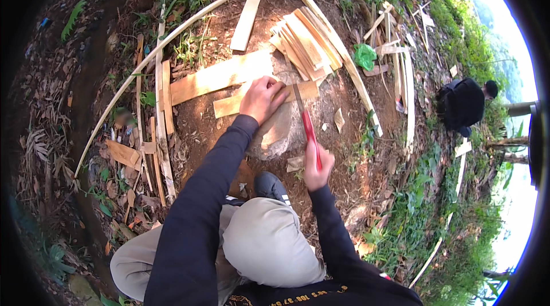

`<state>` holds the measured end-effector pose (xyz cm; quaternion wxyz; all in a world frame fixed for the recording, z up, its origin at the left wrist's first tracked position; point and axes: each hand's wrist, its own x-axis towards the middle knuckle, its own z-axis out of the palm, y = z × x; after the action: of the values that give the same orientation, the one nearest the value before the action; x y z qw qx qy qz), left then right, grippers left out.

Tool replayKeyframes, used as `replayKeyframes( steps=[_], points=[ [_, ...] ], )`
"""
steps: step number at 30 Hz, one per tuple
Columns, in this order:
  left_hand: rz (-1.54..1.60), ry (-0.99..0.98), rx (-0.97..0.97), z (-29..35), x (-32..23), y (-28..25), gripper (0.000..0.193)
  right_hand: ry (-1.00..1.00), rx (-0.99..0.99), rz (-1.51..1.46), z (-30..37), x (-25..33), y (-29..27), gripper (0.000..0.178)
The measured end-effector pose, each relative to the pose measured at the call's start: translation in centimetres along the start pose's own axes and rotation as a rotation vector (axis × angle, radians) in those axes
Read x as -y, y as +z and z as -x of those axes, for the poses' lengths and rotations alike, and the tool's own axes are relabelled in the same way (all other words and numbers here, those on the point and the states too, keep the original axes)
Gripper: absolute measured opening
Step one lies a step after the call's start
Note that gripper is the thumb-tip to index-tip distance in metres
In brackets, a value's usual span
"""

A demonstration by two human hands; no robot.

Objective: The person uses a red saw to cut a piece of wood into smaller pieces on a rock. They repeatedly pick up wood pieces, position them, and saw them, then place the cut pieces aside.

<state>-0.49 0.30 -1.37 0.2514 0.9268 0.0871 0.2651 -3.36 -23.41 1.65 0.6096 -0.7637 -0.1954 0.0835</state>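
Note:
My right hand [318, 170] is closed round the red handle of a saw [309, 128]. Its narrow dark blade lies across a thin wooden slat [229, 105], near the slat's right end; the teeth are too small to make out. To the left of the blade, my left hand [263, 100] grips the slat with bent fingers and holds it down on a pale stone [286, 128]. A wider board [200, 84] lies just behind the slat, on its left. Beyond the blade is a stack of cut wooden slats [309, 40].
A long curved strip [338, 42] runs along the right, another strip [137, 68] along the left. A loose slat [245, 24] lies at the back. Farther right are a green plastic bag [365, 56], scrap wood [395, 48] and a person in dark clothes [463, 104]. My shoe [269, 184] is near the stone.

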Motion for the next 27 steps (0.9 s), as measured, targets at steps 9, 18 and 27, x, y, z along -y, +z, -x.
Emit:
replayKeyframes(
  steps=[9,18,27],
  points=[
    [0.036,-0.009,0.013,-0.6,0.0,0.2,0.022,-0.074,-0.143,0.031,-2.1,-2.7,1.3,0.032],
    [0.035,-0.017,-0.004,-0.5,-0.4,0.1,0.022,-0.067,0.0,0.055,-2.0,-0.4,0.3,0.026],
    [0.045,-0.011,-0.003,0.0,0.1,0.2,0.022,-0.176,-0.153,0.014,-3.0,-0.6,2.2,0.033]
  ],
)
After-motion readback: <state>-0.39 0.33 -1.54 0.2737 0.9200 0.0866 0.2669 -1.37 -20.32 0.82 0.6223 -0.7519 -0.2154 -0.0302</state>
